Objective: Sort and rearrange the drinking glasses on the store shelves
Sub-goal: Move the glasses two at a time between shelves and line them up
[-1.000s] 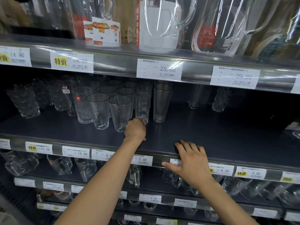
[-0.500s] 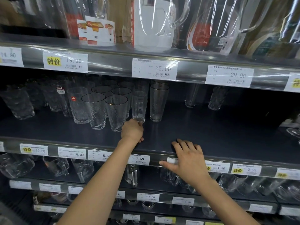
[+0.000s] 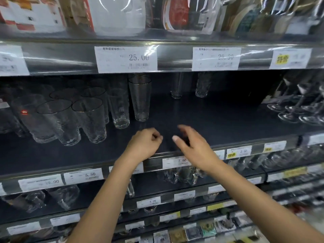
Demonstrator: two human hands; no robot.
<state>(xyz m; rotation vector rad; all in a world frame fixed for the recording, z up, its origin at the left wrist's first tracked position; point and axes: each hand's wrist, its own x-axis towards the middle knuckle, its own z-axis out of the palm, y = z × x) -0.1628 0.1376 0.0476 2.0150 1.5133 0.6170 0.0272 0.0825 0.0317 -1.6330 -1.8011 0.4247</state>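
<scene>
Several clear textured drinking glasses [image 3: 89, 120] stand clustered at the left of the dark middle shelf [image 3: 219, 123]. A tall narrow glass [image 3: 119, 109] and a gold-rimmed tall glass [image 3: 140, 99] stand just right of them. Two more glasses [image 3: 201, 86] stand far back under the upper shelf. My left hand [image 3: 145, 144] hovers near the shelf's front edge, fingers curled, holding nothing, a little in front of the tall narrow glass. My right hand [image 3: 191, 144] is raised beside it, fingers apart and empty.
Stemmed wine glasses [image 3: 301, 106] crowd the right end of the shelf. Boxed jugs [image 3: 119, 14] fill the shelf above. Price tags [image 3: 125, 58] line the shelf edges. Lower shelves hold mugs and small glasses [image 3: 180, 174].
My left hand has let go of the tall narrow glass and drawn back toward the shelf edge. My right hand has lifted off the shelf edge. The view has shifted right.
</scene>
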